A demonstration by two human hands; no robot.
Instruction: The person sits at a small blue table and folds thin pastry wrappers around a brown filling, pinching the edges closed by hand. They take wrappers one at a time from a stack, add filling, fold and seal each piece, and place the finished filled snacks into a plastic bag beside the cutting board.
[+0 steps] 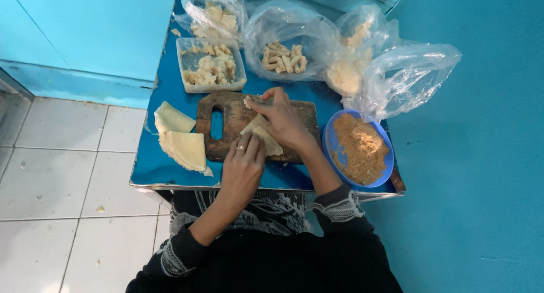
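Your left hand (242, 167) presses flat on a pale folded wrapper (262, 135), half hiding it on the dark wooden board (226, 126), while your right hand (281, 118) pinches an indistinct filling bit (247, 102).

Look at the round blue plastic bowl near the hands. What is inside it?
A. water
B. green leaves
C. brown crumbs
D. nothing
C. The round blue plastic bowl, which sits on the shiny blue table just beside the dark wooden cutting board, is heaped with dry brown crumbs.
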